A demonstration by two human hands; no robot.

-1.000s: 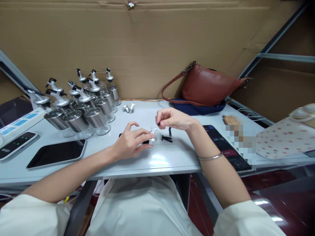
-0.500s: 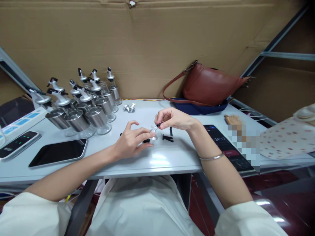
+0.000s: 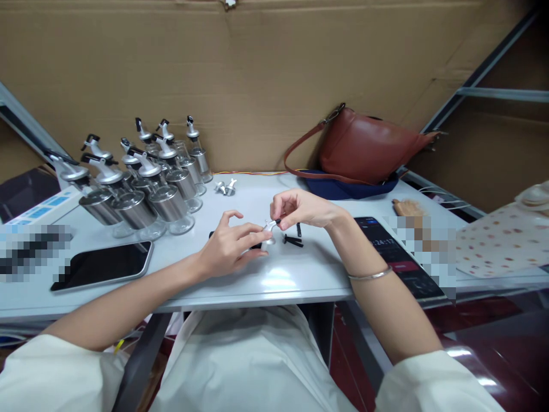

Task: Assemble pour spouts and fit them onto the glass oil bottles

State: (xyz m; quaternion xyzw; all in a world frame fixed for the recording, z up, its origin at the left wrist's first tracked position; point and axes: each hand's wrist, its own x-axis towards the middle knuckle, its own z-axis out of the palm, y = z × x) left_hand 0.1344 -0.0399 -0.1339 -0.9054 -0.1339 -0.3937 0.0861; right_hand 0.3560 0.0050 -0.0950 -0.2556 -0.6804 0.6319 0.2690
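My left hand (image 3: 229, 246) has thumb and fingers closed on a small silver pourer spout (image 3: 269, 239), held just over the table. Against the spout's tip, my right hand (image 3: 300, 207) pinches a small black flip cap (image 3: 278, 221); fingers partly hide where the two meet. Several loose black caps (image 3: 293, 241) lie right of the spout. More black pieces (image 3: 255, 246) show partly beneath my left hand. Farther back, a few silver spouts (image 3: 225, 187) rest on the table.
Glass-and-steel oil bottles (image 3: 135, 210) with pourer tops crowd the back left. A dark-screened phone (image 3: 107, 264) lies in front of them. On the right are another phone (image 3: 397, 260), a brown bag (image 3: 369, 147) on dark blue cloth, and a dotted white cloth (image 3: 501, 240).
The black cap in my right fingers has tipped and now lies closer against the spout's tip. Both hands stay in nearly the same place.
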